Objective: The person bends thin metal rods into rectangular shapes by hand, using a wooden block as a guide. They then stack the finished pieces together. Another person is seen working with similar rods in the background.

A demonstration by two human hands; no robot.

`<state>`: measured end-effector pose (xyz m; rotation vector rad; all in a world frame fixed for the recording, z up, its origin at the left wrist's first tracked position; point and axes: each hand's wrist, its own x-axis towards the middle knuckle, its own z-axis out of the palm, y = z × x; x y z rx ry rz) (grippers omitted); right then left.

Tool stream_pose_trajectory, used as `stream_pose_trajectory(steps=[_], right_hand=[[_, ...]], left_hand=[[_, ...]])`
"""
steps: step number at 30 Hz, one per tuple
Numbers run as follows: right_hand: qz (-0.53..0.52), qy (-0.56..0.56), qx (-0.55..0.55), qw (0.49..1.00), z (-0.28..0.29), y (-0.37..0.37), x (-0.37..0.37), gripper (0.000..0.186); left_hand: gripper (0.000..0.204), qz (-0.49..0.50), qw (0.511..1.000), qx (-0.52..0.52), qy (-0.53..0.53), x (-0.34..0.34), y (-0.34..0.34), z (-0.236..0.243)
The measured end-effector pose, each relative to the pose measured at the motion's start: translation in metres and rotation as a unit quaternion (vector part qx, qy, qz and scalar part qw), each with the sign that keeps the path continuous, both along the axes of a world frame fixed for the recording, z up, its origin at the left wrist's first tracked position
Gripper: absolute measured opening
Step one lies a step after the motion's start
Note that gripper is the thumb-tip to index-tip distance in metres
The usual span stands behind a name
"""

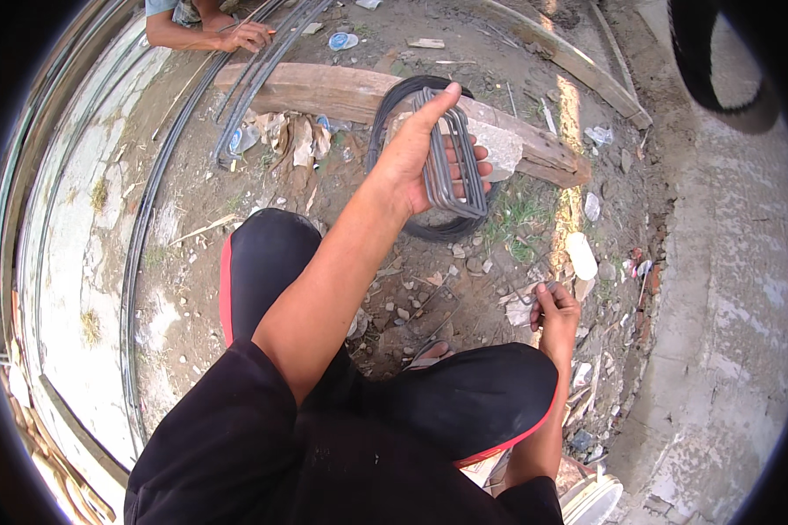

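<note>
My left hand [420,162] is raised over the ground, gripping a bundle of several rectangular bent steel stirrups [457,188], the thumb over the top and the fingers behind. Beneath it lies a coil of dark wire [442,232], partly hidden by the hand and stirrups. Lower and to the right, my right hand [554,313] has its fingers closed round a thin bent steel rod [523,300]; most of its shape is hard to make out against the stony soil. A pale crumpled scrap lies by those fingers.
A wooden beam [324,90] crosses the ground beyond the coil. Long steel bars [140,236] curve along the left. At the upper left, another person's hand [247,37] is over some bars. A white container [580,255] lies right, near a concrete strip [709,289].
</note>
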<state>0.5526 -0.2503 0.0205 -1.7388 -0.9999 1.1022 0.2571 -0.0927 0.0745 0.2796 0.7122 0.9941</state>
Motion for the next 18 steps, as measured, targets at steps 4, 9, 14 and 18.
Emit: stream_pose_trajectory(steps=[4, 9, 14, 18], right_hand=[[0.111, -0.387, 0.220, 0.889, 0.123, 0.032, -0.053, 0.014], [0.279, -0.596, 0.267, 0.704, 0.158, 0.058, -0.118, 0.013], [0.310, -0.562, 0.268, 0.718, 0.154, 0.059, -0.136, 0.008], [0.283, -0.533, 0.288, 0.744, 0.143, 0.055, -0.136, 0.013]], left_hand=[[0.090, -0.047, 0.999, -0.003, -0.006, 0.023, -0.005, 0.000], [0.090, -0.069, 0.995, -0.001, -0.070, 0.026, -0.009, 0.008], [0.086, -0.040, 0.995, 0.012, -0.086, 0.014, -0.008, 0.007], [0.076, -0.027, 0.997, 0.001, -0.077, 0.009, -0.011, 0.011]])
